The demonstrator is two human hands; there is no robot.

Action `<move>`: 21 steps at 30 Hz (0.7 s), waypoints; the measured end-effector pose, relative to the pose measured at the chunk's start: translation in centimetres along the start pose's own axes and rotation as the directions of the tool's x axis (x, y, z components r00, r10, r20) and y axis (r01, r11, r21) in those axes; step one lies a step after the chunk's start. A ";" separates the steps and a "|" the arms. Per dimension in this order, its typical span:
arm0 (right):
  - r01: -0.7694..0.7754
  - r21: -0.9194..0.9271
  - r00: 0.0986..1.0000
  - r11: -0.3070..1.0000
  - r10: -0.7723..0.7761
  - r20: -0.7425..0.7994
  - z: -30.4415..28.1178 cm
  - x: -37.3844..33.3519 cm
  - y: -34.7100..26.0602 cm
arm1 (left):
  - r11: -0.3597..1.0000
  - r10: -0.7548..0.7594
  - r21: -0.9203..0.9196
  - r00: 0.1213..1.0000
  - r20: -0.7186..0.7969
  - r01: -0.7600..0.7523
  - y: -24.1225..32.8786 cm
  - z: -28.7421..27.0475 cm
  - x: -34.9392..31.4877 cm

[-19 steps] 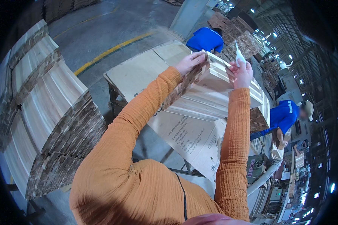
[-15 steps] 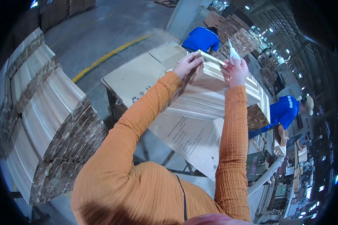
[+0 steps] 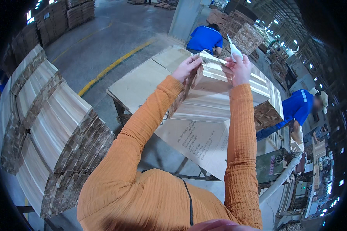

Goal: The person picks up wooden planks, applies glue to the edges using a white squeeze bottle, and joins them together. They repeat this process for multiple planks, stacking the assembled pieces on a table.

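My right hand is closed around a small white squeeze bottle, its thin pointed nozzle tilted up and to the left. The hand's lower side is close to the top of a pale wooden board, and I cannot tell whether they touch. My left hand grips the far left end of that board, fingers over its edge and thumb on top. The board sits on a stack of similar boards, whose end grain shows on the right. Whatever lies beneath my fingers is hidden.
Printed cardboard covers the table under the stack. A tall stack of boards stands at my left. A person in blue bends beyond the table, and another person works at the right beside a pale hose.
Both hands have shifted slightly left in the picture, as the whole view has moved a little. The bottle's nozzle leans further left. Both hands keep their holds.
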State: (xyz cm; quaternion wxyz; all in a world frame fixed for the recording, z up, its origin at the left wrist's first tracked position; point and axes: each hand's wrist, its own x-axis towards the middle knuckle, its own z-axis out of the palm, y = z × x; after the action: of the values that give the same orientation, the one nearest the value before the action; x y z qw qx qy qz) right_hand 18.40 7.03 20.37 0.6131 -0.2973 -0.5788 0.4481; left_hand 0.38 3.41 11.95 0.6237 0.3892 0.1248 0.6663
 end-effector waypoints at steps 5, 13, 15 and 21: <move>0.009 0.011 1.000 1.000 -0.009 -0.011 0.8 0.0 -0.2 | 0.984 0.088 0.162 0.992 -0.085 -0.074 -0.5 -0.4 0.6; 0.021 -0.064 0.999 0.998 -0.022 -0.029 1.2 -0.1 -0.3 | 0.964 0.250 0.110 0.966 -0.056 -0.243 -3.5 -2.8 0.3; 0.026 -0.026 0.999 0.999 -0.027 -0.023 0.9 0.2 -0.2 | 0.705 0.422 0.570 0.895 0.142 -0.422 -6.0 -5.9 -1.5; 0.046 0.043 0.999 0.998 -0.045 -0.020 -0.1 -0.8 -0.1 | 0.498 0.412 0.780 0.895 0.170 -0.378 -8.3 -5.8 -4.8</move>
State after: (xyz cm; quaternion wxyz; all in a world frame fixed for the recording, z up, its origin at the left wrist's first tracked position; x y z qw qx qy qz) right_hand 18.61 6.34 20.10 0.6349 -0.2747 -0.5697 0.4438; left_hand 2.18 2.41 0.92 0.2117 0.6305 0.3281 0.6708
